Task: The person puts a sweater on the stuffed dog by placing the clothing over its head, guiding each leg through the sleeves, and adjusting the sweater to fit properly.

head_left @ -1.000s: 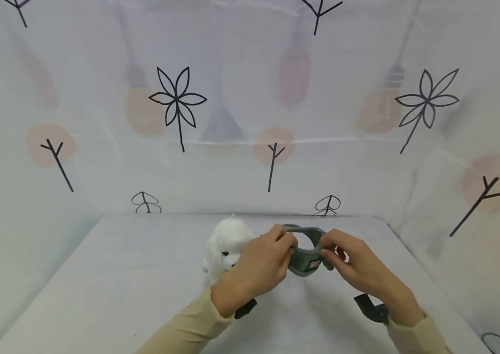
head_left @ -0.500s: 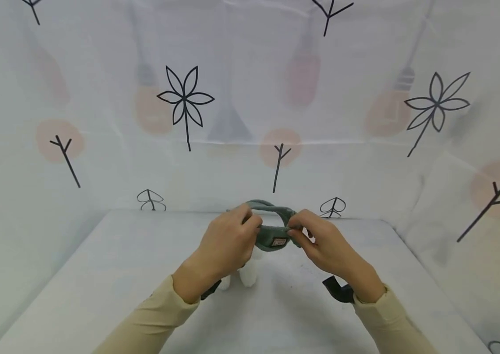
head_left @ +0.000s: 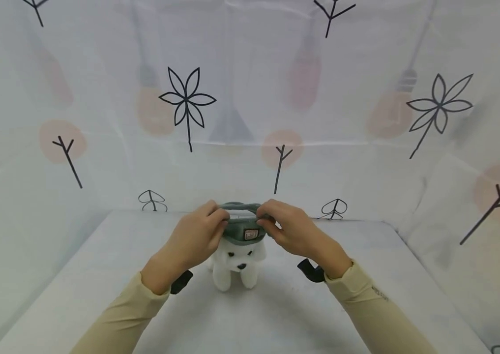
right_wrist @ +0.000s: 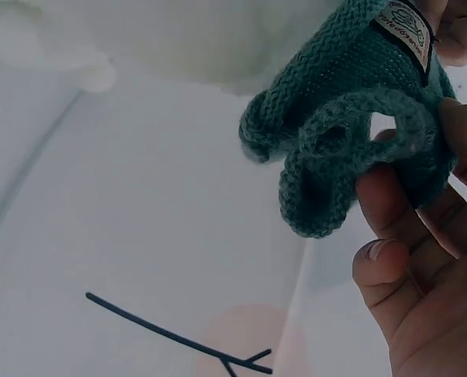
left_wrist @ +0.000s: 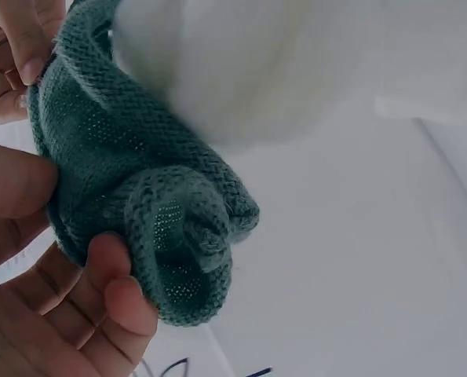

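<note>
Green knitwear [head_left: 236, 231] (thick-edged, with a dark-bordered label [head_left: 251, 234]) is pinched by the left hand [head_left: 197, 235] and right hand [head_left: 291, 228].

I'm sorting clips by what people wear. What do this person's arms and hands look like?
The left sleeve and right sleeve are beige, ending in cuffs; the right bears a dark marking, too small to read. A black piece shows by each cuff. Left hand and right hand are ungloved.

- We have room on the surface [head_left: 250, 322] in front of the white toy dog [head_left: 234, 265].
- Our left hand [head_left: 194, 236], green knit piece [head_left: 244, 230] and right hand [head_left: 291, 228] block its head.
- Behind, printed cloth [head_left: 236, 169] bounds us.
</note>
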A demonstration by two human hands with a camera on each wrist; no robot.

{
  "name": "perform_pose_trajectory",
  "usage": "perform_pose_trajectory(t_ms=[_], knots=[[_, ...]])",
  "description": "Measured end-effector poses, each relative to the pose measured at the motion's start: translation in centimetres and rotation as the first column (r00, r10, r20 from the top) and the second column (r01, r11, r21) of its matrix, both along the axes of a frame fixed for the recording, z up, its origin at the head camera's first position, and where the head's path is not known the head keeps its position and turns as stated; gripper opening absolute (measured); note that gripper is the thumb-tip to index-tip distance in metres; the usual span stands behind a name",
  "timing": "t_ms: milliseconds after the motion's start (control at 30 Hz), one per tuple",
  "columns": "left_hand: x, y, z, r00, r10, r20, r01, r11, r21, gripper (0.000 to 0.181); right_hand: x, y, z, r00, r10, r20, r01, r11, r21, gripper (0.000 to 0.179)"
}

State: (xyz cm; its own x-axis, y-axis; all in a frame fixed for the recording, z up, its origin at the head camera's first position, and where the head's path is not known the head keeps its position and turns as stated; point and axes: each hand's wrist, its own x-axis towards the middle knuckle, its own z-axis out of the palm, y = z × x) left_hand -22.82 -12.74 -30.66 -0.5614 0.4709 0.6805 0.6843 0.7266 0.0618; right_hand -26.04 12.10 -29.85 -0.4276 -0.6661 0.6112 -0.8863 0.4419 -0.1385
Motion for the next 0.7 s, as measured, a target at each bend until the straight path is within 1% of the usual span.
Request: perform_pose_trajectory(t_ms=[200,267,433,533,600,700], knots=[[-0.4,-1.1,-1.9,0.995,0.004,0.096,-0.004,1.000,0.006,0.009,-0.6,-1.0,-1.2,0.998,-0.012,0.056,0.010,1.000,0.029,0.009],[-0.5,-1.3,-2.5,0.993,0.002,0.114,-0.003,1.000,0.007,0.010,-0.8,-1.1,-1.7,0.998,-0.020,0.065,0.018,0.999,0.029,0.008],[-0.6,-1.5,-3.3,0.992,-0.017,0.128,0.012,0.999,0.038,0.013,-1.1,-1.0,-2.8,0.998,-0.018,0.054,0.018,1.000,0.007,0.009],[-0.5,-1.6,-3.7,0.991,-0.037,0.126,0.029,0.998,0.061,0.019,-1.3,-0.9,-3.4,0.998,-0.009,0.063,0.009,1.000,-0.013,0.009],[-0.5,-1.6,-4.0,0.991,-0.048,0.125,0.039,0.997,0.072,0.027,-1.5,-0.7,-3.9,0.997,-0.002,0.075,0.004,1.000,-0.021,0.010],[-0.6,-1.7,-4.8,0.992,-0.048,0.115,0.040,0.997,0.068,0.044,-1.6,-0.5,-4.5,0.995,0.002,0.104,0.002,1.000,-0.030,0.012]])
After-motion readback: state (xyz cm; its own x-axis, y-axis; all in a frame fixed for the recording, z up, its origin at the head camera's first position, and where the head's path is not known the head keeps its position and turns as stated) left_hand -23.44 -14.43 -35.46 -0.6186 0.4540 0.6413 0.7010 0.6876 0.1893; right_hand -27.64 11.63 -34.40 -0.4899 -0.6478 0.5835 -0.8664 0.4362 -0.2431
